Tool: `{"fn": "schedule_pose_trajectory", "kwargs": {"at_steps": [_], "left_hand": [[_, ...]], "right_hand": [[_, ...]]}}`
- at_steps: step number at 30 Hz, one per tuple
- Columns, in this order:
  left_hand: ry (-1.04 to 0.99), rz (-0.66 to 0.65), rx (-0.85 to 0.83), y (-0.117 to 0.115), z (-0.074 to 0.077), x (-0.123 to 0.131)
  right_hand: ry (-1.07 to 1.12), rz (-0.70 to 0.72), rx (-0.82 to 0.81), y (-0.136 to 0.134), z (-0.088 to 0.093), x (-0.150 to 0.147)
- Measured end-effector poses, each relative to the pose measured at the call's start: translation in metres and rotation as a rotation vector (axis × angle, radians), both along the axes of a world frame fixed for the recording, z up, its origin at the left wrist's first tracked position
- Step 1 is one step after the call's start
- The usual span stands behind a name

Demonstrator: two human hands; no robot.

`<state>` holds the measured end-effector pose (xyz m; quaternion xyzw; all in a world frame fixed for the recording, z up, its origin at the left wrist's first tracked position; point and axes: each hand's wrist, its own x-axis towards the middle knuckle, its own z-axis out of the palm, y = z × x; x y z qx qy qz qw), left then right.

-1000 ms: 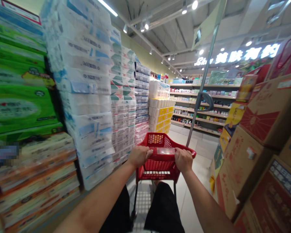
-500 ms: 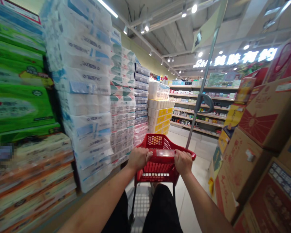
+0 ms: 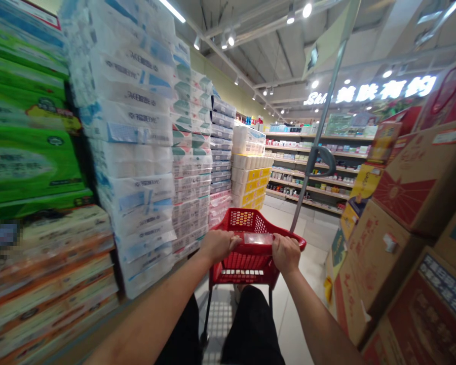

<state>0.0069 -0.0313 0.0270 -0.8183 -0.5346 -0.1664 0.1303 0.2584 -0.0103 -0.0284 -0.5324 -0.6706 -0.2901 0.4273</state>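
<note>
Red cart (image 3: pixel 247 261) | hands (image 3: pixel 219 247) wrapped around handle (image 3: pixel 257 239) | lower frame (image 3: pixel 207 315) partly hidden (behind black trousers (image 3: pixel 251 329))

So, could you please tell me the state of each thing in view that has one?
Red shopping cart: upright, on the floor
Left hand: closed around the cart's handle
Right hand: closed around the same handle
Toilet-roll packs: plastic-wrapped, stacked
Green tissue packs: stacked
Cardboard cartons: stacked
Far shelves: stocked with goods
Shop sign: lit
Ceiling spotlights: lit
</note>
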Motion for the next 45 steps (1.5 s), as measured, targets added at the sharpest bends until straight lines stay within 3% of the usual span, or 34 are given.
{"fn": "schedule_pose_trajectory", "kwargs": {"at_steps": [6, 11, 14, 21, 28, 34, 41, 45], "left_hand": [[-0.027, 0.005, 0.203, -0.013, -0.023, 0.005], [-0.038, 0.108, 0.035, -0.003, -0.005, 0.015], [-0.004, 0.091, -0.099, 0.002, 0.003, 0.015], [-0.029, 0.06, 0.159, -0.012, -0.015, 0.018], [0.003, 0.066, -0.043, 0.0, -0.001, 0.024], [-0.02, 0.045, 0.156, -0.01, -0.011, 0.023], [-0.021, 0.081, -0.085, 0.0, 0.004, 0.024], [-0.027, 0.07, 0.057, -0.004, -0.005, 0.022]], "right_hand": [[0.0, 0.005, 0.018, 0.002, 0.0, 0.001], [0.01, 0.013, 0.006, 0.002, -0.001, 0.0], [0.015, 0.015, -0.009, 0.001, 0.0, -0.001], [0.012, 0.009, 0.0, 0.003, -0.001, 0.001], [0.014, 0.013, 0.02, 0.003, -0.003, 0.002], [0.012, 0.018, 0.04, 0.004, -0.002, 0.001], [0.01, 0.021, 0.064, 0.004, -0.002, -0.001], [0.012, 0.025, 0.062, 0.003, -0.001, -0.002]]}}
